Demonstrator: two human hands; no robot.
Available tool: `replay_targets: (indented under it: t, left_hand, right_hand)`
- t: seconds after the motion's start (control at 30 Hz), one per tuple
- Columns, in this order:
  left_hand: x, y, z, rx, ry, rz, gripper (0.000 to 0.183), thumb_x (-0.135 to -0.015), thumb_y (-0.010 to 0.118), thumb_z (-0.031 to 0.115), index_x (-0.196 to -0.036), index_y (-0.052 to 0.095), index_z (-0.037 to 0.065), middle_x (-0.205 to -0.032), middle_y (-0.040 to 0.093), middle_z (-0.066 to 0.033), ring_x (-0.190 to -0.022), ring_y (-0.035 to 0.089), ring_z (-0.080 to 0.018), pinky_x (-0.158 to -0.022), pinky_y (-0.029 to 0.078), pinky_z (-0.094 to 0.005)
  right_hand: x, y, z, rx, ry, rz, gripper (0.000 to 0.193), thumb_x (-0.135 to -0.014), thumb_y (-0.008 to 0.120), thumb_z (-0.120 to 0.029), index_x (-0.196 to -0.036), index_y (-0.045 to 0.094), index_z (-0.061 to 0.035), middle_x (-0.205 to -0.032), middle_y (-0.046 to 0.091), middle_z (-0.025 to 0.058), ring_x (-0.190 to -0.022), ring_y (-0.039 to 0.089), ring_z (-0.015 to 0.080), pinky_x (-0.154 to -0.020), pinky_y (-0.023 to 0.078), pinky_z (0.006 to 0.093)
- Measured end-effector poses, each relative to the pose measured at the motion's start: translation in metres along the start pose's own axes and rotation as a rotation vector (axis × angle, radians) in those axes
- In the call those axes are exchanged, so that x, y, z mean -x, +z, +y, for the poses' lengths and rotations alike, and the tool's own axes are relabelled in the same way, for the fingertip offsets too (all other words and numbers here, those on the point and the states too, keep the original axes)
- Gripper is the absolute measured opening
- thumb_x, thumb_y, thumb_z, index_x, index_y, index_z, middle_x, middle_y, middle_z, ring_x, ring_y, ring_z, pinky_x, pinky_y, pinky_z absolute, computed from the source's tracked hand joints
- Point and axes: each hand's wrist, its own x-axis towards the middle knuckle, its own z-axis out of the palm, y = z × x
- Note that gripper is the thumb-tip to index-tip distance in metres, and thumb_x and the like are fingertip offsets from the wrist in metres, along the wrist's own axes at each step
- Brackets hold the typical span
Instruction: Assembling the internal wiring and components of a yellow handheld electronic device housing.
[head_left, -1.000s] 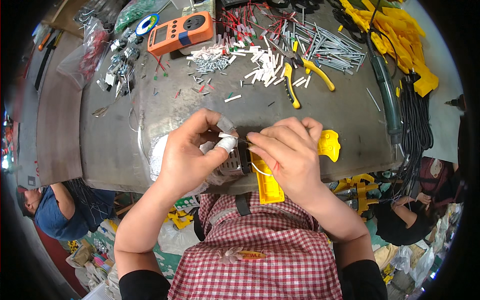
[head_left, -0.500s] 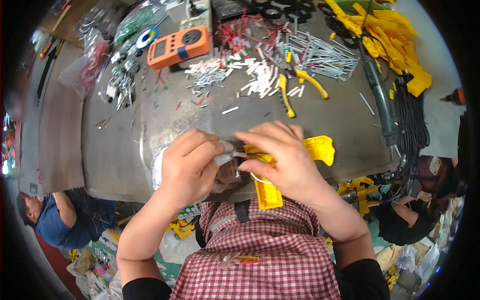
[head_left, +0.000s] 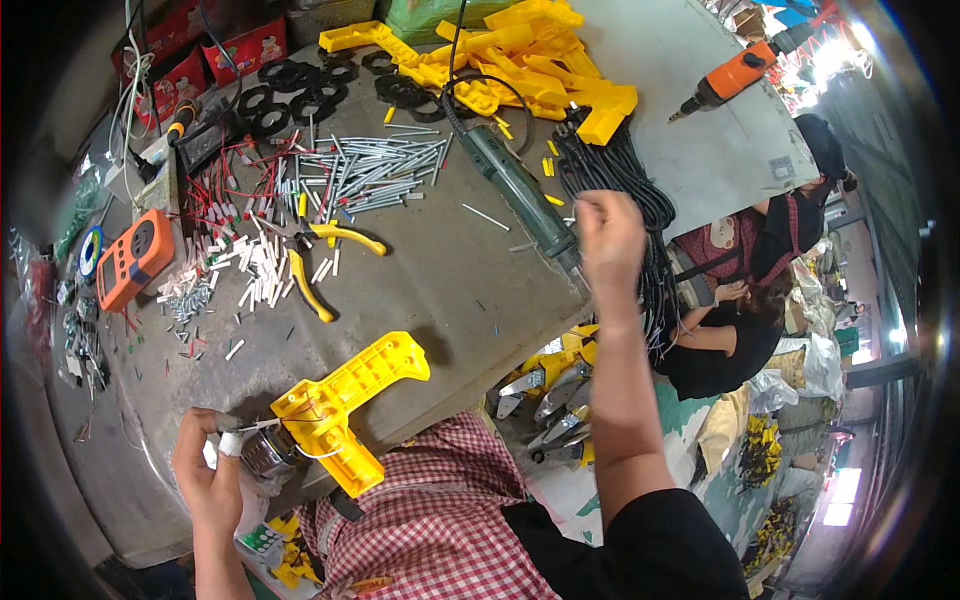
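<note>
My left hand point(head_left: 208, 470), with tape on its thumb and a fingertip, is closed at the near left, pinching a thin wire point(head_left: 262, 425) beside a round metal motor point(head_left: 268, 454). Against the motor lies a yellow plastic tool housing half point(head_left: 345, 397), its ribbed inside facing up. Thin dark wires and a white one run over it. Off to the right, my right hand point(head_left: 612, 240) is raised at a bundle of black cables point(head_left: 640, 205), its fingers curled together. What they hold, if anything, is hidden. A dark green corded hand tool point(head_left: 520, 195) lies just left of it.
Yellow-handled pliers point(head_left: 310, 285) lie among white sleeves, long screws point(head_left: 385, 175) and red wires. An orange meter point(head_left: 137, 260) stands at the left. Yellow housings point(head_left: 520, 60) and black rings point(head_left: 300, 95) fill the back. An orange driver point(head_left: 735, 75) hangs at right; a co-worker point(head_left: 730, 340) sits there.
My right hand has left the yellow housing and moved far right to the black cables. My left hand stays by the motor. The view has turned to the right.
</note>
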Motion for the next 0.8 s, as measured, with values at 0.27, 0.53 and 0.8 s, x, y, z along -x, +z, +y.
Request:
replay_targets:
  t: [0.27,0.53,0.8]
  left_hand:
    - [-0.003,-0.003,0.004,0.181,0.061,0.301,0.025,-0.087,0.055,0.015,-0.104,0.051,-0.003,-0.102,0.053,-0.0089,-0.094,0.05,-0.0177,-0.089,0.037,-0.029]
    - [0.014,0.009,0.041,0.1,0.359,0.42,0.037,-0.089,0.052,0.018,-0.119,0.045,-0.002,-0.119,0.047,-0.0161,-0.105,0.047,-0.0234,-0.093,0.036,-0.0369]
    - [0.019,0.044,0.079,0.261,0.515,-0.051,0.041,-0.074,0.066,0.012,-0.112,0.054,0.002,-0.108,0.056,-0.021,-0.094,0.057,-0.031,-0.081,0.045,-0.0391]
  right_hand:
    - [-0.047,-0.037,0.064,0.026,0.015,-0.107,0.008,-0.078,0.061,-0.008,-0.08,0.062,-0.0006,-0.075,0.058,0.0152,-0.074,0.059,0.0328,-0.07,0.047,0.0398]
    - [-0.023,-0.027,0.091,0.353,-0.095,-0.354,0.017,-0.068,0.069,-0.012,-0.074,0.06,0.0017,-0.084,0.057,0.0176,-0.082,0.056,0.036,-0.071,0.046,0.0402]
    - [-0.03,-0.084,-0.008,-0.831,0.543,-0.497,0.036,-0.087,0.057,-0.01,-0.116,0.038,-0.0007,-0.092,0.058,0.012,-0.07,0.054,0.0111,-0.056,0.045,0.0237]
